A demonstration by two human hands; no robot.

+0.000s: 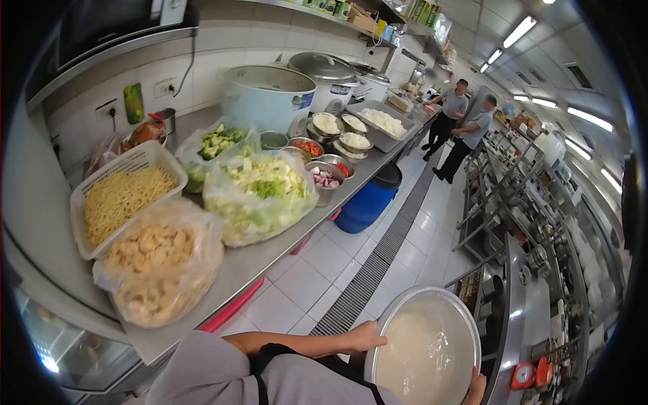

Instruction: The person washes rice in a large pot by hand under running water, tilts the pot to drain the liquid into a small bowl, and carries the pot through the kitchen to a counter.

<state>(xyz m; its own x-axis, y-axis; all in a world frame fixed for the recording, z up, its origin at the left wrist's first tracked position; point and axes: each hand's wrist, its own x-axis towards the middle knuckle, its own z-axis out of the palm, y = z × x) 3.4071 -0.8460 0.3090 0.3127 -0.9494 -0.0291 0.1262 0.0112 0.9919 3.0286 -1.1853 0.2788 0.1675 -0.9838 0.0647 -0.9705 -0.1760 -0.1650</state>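
Note:
Between my hands is a large round metal basin [426,295], its inside showing cloudy, pale whitish contents with shiny reflections. My left hand [366,336] is closed on the basin's left rim, thumb over the edge. At the lower right of the rim, my right hand [477,386] grips the other side, only partly in view. The basin is held close in front of my body, over the tiled floor [290,295].
Along the left runs a steel counter [246,270] with a noodle basket [177,177], bags of cut vegetables [263,189], bowls and rice cookers [331,84]. A blue drum [368,206] stands beside it. Two people [466,138] stand farther down the aisle; steel racks [503,182] line the right.

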